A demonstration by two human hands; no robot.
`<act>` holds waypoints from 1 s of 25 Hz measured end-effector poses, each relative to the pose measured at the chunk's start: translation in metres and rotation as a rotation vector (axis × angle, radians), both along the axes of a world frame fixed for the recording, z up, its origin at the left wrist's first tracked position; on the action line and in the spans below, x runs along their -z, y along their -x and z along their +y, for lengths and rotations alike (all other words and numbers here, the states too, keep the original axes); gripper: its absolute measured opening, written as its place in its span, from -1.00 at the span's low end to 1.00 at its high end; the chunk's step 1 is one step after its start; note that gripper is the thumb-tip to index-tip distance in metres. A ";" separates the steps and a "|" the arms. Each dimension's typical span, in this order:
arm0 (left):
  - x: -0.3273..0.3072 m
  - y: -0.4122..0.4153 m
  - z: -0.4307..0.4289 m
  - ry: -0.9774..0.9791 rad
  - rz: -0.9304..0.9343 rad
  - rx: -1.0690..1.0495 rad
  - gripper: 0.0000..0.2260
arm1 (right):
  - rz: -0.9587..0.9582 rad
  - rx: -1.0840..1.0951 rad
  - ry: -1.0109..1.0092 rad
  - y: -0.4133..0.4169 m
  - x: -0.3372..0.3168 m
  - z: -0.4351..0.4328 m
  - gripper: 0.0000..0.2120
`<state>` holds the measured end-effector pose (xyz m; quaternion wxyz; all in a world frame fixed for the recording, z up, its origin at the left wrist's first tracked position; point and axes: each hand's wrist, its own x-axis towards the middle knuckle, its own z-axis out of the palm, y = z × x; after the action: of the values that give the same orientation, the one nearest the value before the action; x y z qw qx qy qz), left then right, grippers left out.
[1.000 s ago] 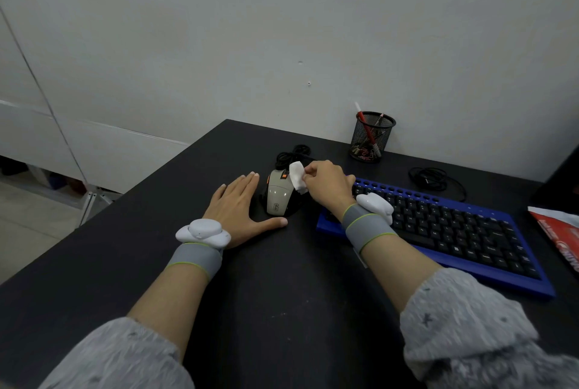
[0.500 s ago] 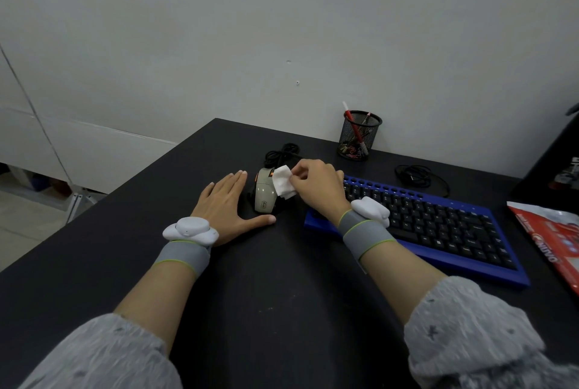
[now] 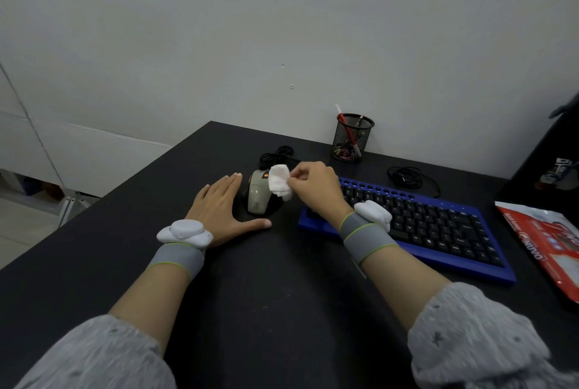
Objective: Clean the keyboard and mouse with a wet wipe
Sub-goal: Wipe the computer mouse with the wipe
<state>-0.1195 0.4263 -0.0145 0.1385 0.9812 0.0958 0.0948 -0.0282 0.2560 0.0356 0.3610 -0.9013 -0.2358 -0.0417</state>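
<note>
Head view, one mouse (image 3: 257, 198), one keyboard (image 3: 438, 225), right hand (image 3: 316, 189) pinching one wipe (image 3: 279, 183), left hand (image 3: 219, 210) spread

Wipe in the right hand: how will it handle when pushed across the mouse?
Probably floppy: the wipe hangs crumpled where the right hand pinches it, so it should drape over the mouse. Likely very light, since a pinch alone holds it. It may bunch rather than slide flat.

Worktop (image 3: 275, 294) — black. Keyboard (image 3: 438, 225): blue frame, black keys. Mouse (image 3: 258, 194): beige, orange accents. Wipe (image 3: 279, 182) — white. Pen cup (image 3: 352, 138): black mesh. Packet (image 3: 545, 238): red and white. Sleeves (image 3: 470, 335): grey, small dark stars. Wristbands (image 3: 365, 235): grey, green-edged.
</note>
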 end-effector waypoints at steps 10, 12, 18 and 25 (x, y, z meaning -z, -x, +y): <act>0.002 -0.002 0.001 0.000 -0.010 0.001 0.08 | 0.011 0.133 0.159 -0.008 0.011 0.018 -0.82; 0.002 -0.002 0.002 0.006 -0.014 0.000 0.07 | -0.009 0.123 0.153 -0.005 0.012 0.018 -0.82; 0.002 -0.002 0.001 0.021 -0.023 -0.002 0.04 | -0.043 0.086 0.150 0.007 0.009 0.017 -0.83; 0.000 0.000 -0.001 0.014 -0.042 -0.013 0.04 | -0.050 0.030 0.153 0.019 0.007 0.017 -0.84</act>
<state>-0.1198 0.4254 -0.0149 0.1468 0.9773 0.0999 0.1155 -0.0471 0.2726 0.0282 0.2846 -0.9283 -0.2336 -0.0514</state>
